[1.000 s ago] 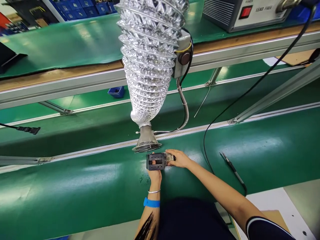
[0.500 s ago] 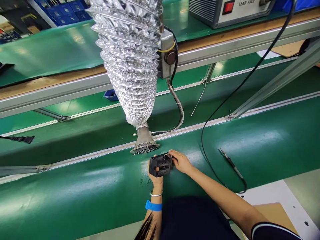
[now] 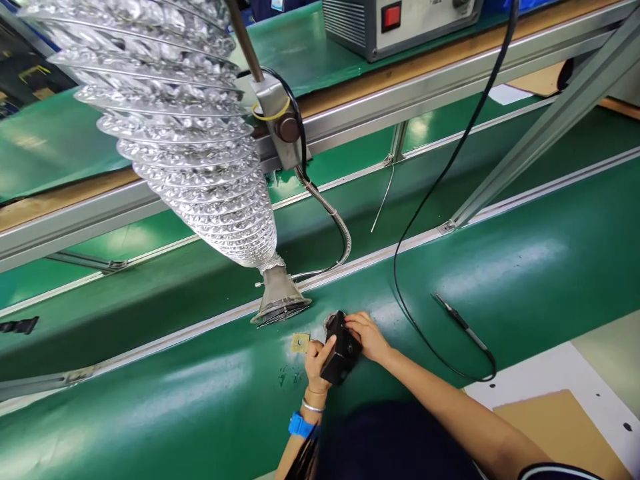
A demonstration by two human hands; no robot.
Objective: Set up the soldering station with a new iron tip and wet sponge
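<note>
A black box-shaped housing point(image 3: 340, 357) is held between my two hands, tilted, above the green bench mat. My left hand point(image 3: 317, 363) grips its left side, thumb along the near face. Fingers of my right hand point(image 3: 369, 335) are closed at its upper right edge; whether they pinch a smaller part there I cannot make out. Just left of the housing a yellowish square pad with a hole point(image 3: 300, 343) lies on the mat. Behind the housing a small round, pale object point(image 3: 330, 320) is partly hidden.
A fume extraction hood point(image 3: 281, 300) on a silver flexible duct point(image 3: 210, 180) hangs just beyond my hands. To the right lies a soldering iron point(image 3: 463, 323) with its black cable. A power unit with a red switch point(image 3: 391, 16) stands on the shelf. Dark specks dot the mat.
The housing has turned in my hands from showing its slotted, open side to a plain face. The yellowish pad has come into view as my left hand shifted. The camera view has tilted.
</note>
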